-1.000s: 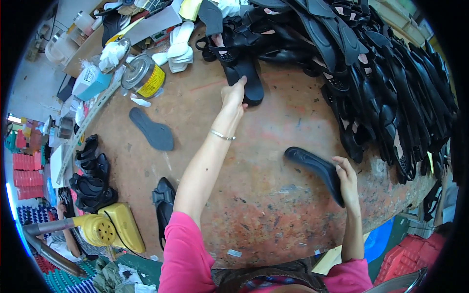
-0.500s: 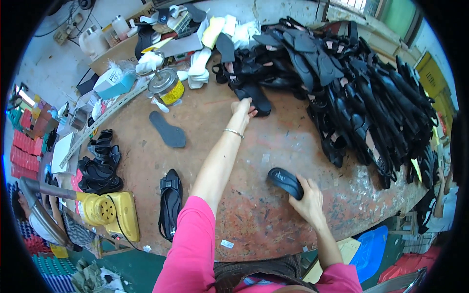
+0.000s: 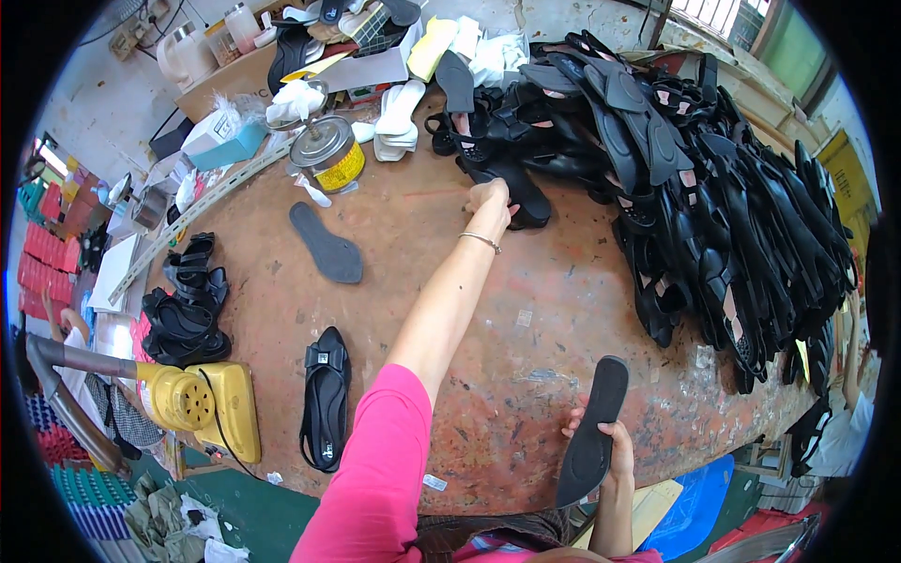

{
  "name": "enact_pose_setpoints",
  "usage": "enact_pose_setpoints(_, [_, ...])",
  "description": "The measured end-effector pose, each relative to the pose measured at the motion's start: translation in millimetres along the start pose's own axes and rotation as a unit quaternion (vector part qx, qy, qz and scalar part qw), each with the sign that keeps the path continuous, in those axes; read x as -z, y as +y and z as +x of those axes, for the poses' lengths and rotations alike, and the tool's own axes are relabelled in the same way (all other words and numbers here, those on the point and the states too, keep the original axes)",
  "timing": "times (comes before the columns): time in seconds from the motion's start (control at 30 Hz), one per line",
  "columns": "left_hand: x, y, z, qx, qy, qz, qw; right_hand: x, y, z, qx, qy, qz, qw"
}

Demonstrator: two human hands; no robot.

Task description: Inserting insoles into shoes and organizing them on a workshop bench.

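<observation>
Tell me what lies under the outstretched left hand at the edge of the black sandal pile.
The left hand rests on a black sandal at the near edge of the big heap of black sandals. Its fingertips and whatever it grips are covered by the hand itself.

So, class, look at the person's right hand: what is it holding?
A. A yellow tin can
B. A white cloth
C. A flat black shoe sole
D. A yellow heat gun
C: the right hand grips a flat black sole near the table's front edge, while the tin can and yellow heat gun sit untouched elsewhere.
</observation>
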State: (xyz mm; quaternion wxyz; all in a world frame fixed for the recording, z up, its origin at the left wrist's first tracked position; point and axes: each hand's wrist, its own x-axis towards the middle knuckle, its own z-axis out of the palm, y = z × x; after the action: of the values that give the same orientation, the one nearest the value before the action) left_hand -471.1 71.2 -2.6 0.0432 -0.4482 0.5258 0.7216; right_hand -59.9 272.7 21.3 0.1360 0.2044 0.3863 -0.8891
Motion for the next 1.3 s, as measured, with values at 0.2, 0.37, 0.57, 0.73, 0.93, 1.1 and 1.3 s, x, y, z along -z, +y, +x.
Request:
enact_pose_setpoints(0.2, [4.3,2.9,24.9,-0.017,-0.087,0.127,0.988,3.7,-1.2,2.1,0.01,0.034,0.095,0.995])
enact_pose_setpoints(0.37, [-3.3,-3.8,-1.9,-0.044,-0.192,0.058,0.979,0.9,-1.3,-15.5,0.023,0.027,0.128,0.991])
enact_pose_setpoints(0.57, [94.0,-1.5,-74.9,-0.31,-0.199,0.092,0.925,6.1,2.3,-45.9,0.092,-0.037,0.097,0.99])
enact_pose_setpoints(0.73, [242.0,-60.5,-245.9,-0.527,-0.241,0.499,0.644,22.0,-9.0,-63.6,0.149,0.063,-0.027,0.986])
enact_pose_setpoints(0.93, [383.6,-165.6,-282.8,-0.493,-0.309,0.647,0.492,-8.5,-3.0,-69.5,0.242,-0.022,-0.459,0.854])
enact_pose_setpoints(1.1, [418.9,-190.1,-299.4,-0.64,-0.094,0.471,0.6,-53.8,25.1,-84.7,0.299,-0.155,-0.763,0.551])
enact_pose_setpoints(1.3, [441.7,-223.5,-263.0,-0.327,-0.06,0.294,0.896,-65.7,85.6,-55.8,0.35,-0.202,-0.719,0.565])
